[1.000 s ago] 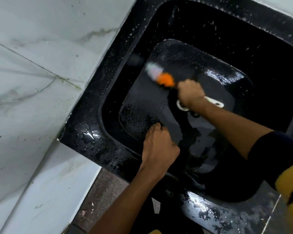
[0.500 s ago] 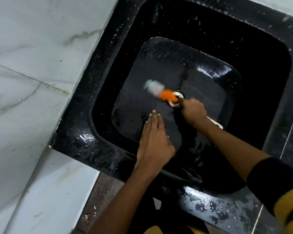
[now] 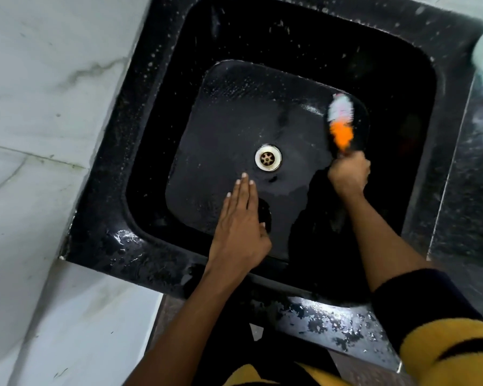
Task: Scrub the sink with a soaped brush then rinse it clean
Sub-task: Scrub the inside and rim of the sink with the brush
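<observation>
White marble (image 3: 39, 112) flanked the wet black sink (image 3: 156, 87). The blurred orange-and-white brush (image 3: 340, 121), gripped by the right hand (image 3: 349, 174), met the basin's far right corner; the left hand (image 3: 241, 227) lay flat-fingered near the drain (image 3: 268, 157).

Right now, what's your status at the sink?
Right hand grips brush, scrubbing sink floor's right side. Left hand flat, open. Drain uncovered.

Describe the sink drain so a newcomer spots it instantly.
Start at the square black sink set into white marble. On its wet floor, just beyond the left hand, sits the round cream-rimmed drain with brownish spoked holes, the only pale ring there.
</observation>
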`<action>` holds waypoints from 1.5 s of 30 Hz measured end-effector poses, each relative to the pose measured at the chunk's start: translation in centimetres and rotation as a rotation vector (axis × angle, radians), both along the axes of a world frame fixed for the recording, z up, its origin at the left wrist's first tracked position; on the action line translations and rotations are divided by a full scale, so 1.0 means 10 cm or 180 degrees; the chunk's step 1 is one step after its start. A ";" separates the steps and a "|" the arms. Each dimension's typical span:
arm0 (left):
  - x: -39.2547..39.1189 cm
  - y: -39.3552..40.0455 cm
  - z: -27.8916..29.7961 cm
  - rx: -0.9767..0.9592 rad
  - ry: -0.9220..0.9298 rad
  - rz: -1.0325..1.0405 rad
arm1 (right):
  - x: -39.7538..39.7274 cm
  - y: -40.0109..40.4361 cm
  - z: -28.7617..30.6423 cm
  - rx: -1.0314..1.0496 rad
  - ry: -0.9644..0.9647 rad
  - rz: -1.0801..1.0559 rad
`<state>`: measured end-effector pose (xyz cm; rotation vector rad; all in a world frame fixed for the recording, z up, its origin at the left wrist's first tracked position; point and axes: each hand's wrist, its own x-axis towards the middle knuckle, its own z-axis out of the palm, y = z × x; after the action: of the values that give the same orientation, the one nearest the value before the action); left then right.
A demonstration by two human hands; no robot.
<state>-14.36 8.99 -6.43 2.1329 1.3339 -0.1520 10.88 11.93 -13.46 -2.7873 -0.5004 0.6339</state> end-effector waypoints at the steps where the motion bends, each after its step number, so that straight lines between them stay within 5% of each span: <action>1: 0.00 0.00 -0.01 0.0002 0.0001 0.0003 | -0.02 0.01 0.00 0.0017 0.0027 -0.0224; 5: 0.01 0.00 -0.01 0.0032 0.0030 -0.0007 | -0.65 0.05 -0.01 -0.0080 0.0330 0.1378; 7: 0.00 0.00 0.00 0.0056 0.0019 -0.0005 | -0.70 0.06 0.04 0.0114 0.0399 0.1585; 11: -0.01 -0.01 0.00 0.0032 -0.0060 0.0092 | -0.09 0.06 -0.05 0.0246 0.0152 -0.0766; 12: -0.01 0.00 -0.01 0.0025 -0.0061 0.0085 | -0.08 0.04 -0.05 0.0130 0.0160 -0.0887; 13: -0.01 0.00 -0.01 0.0021 -0.0053 0.0062 | -0.16 0.04 -0.04 -0.0028 0.0107 -0.0586; 16: 0.00 0.01 -0.02 0.0047 0.0001 0.0006 | -0.70 0.06 -0.02 -0.0230 0.0376 0.1729; 18: 0.00 0.00 -0.03 0.0069 0.0027 -0.0020 | -0.83 0.04 0.02 -0.0233 0.0582 0.2450; 20: -0.01 0.00 -0.04 0.0065 0.0035 -0.0022 | -0.67 0.06 0.03 0.0134 0.0480 0.1592; 23: -0.01 0.00 -0.05 0.0070 0.0001 -0.0011 | -0.28 -0.09 0.00 0.0509 0.0565 -0.1083; 24: -0.02 0.00 -0.05 0.0058 0.0001 -0.0020 | -0.31 -0.16 -0.04 0.0382 0.0572 -0.1313; 29: 0.01 0.01 -0.06 0.0065 0.0076 -0.0070 | -1.13 -0.45 0.01 -0.0070 0.0975 0.0854; 35: 0.00 0.01 -0.06 0.0038 0.0028 -0.0014 | -0.47 -0.53 -0.09 0.0364 0.0712 -0.1552; 41: -0.01 -0.01 -0.03 0.0053 0.0064 -0.0022 | -0.93 -0.43 -0.03 0.0015 0.1471 0.0209; 45: 0.00 0.00 -0.03 0.0051 0.0052 -0.0005 | -0.36 -0.34 0.06 0.0079 0.1022 -0.0837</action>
<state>-14.40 9.01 -6.69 2.1506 1.3470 -0.1602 7.25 8.48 -12.86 -2.5917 -0.0751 0.9769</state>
